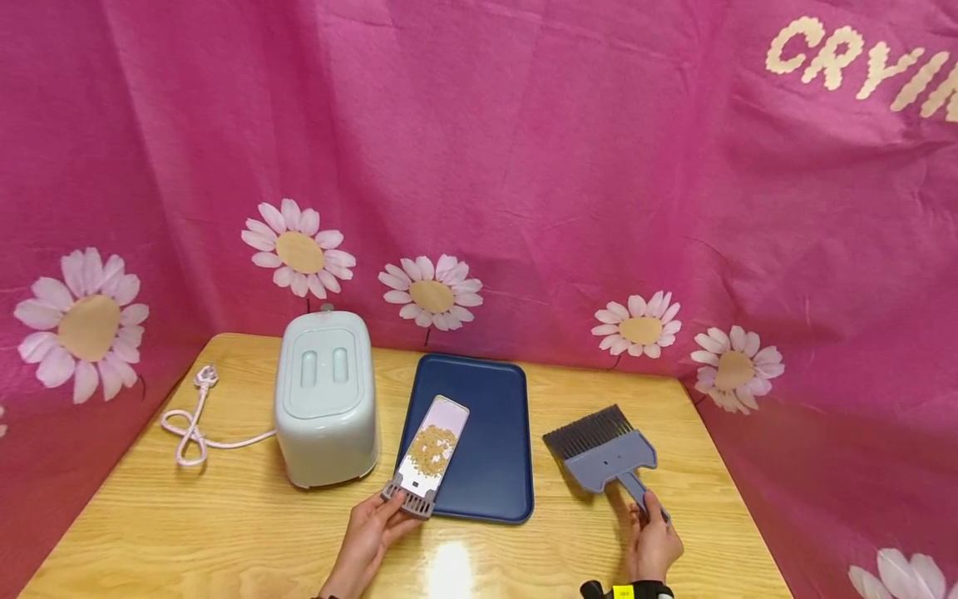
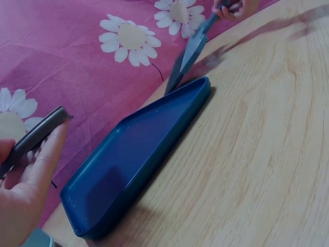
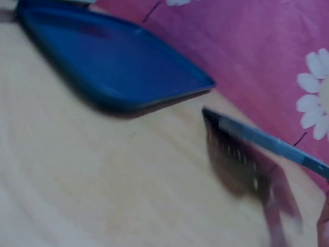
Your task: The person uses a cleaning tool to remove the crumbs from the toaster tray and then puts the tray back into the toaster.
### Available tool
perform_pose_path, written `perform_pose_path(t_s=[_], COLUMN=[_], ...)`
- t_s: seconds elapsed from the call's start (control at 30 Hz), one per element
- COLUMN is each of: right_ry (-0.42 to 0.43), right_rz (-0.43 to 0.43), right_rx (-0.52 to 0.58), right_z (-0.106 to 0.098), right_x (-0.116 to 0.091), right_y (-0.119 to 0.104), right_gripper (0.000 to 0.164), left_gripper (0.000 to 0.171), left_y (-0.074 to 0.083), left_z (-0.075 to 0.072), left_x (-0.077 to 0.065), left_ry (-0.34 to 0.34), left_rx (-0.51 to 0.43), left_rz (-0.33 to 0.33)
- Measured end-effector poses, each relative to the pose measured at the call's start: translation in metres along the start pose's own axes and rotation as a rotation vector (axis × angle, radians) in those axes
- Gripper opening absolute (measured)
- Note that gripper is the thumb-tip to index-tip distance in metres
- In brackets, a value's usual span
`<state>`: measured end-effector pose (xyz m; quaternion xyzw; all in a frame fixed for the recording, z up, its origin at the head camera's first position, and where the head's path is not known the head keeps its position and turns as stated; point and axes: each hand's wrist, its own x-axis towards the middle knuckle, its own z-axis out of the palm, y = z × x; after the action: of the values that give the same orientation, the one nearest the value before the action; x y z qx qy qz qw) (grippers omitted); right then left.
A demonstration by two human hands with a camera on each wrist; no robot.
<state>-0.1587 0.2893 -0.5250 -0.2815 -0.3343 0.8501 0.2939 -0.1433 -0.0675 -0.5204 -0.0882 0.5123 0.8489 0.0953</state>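
Observation:
My left hand [image 1: 372, 532] pinches the grey slotted end of a toaster crumb tray [image 1: 452, 408], thumb on top and fingers beneath. Golden crumbs [image 1: 432, 450] lie spread over its shiny surface. In the head view the crumb tray overlaps the left side of a dark blue tray [image 1: 494, 449]; the left wrist view shows it raised above that tray. To the right, my right hand [image 1: 655, 545] grips the handle of a grey-blue brush [image 1: 609, 462] with dark bristles. The bristles point away, toward the back of the table, to the right of the blue tray.
A pale mint toaster [image 1: 329, 424] with a closed lid stands left of the blue tray. Its white cord [image 1: 239, 443] and plug [image 1: 205, 377] lie looped at the far left. Pink flowered cloth [image 1: 509, 191] hangs behind and beside the wooden table [image 1: 224, 532].

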Motion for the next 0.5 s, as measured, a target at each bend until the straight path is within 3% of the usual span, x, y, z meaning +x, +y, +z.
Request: perform_pose_path(t_s=[0.1, 0.2, 0.33, 0.5], right_ry=[0.020, 0.005, -0.095, -0.278], right_rz=[-0.035, -0.033, -0.040, -0.116], right_rx=[0.157, 0.180, 0.048, -0.189], right_z=[0.009, 0.022, 0.043, 0.080], right_x=[0.003, 0.003, -0.002, -0.010], right_y=[-0.011, -0.021, -0.030, -0.030], right_gripper=[0.024, 0.020, 0.025, 0.037], left_gripper=[0.047, 0.046, 0.046, 0.044], left_y=[0.000, 0.001, 0.002, 0.007], left_z=[0.000, 0.000, 0.000, 0.002], left_x=[0.001, 0.000, 0.001, 0.007], left_ry=[-0.004, -0.005, -0.015, -0.015], left_rx=[-0.001, 0.006, 0.018, 0.051], left_rz=[0.000, -0.005, -0.006, -0.001])
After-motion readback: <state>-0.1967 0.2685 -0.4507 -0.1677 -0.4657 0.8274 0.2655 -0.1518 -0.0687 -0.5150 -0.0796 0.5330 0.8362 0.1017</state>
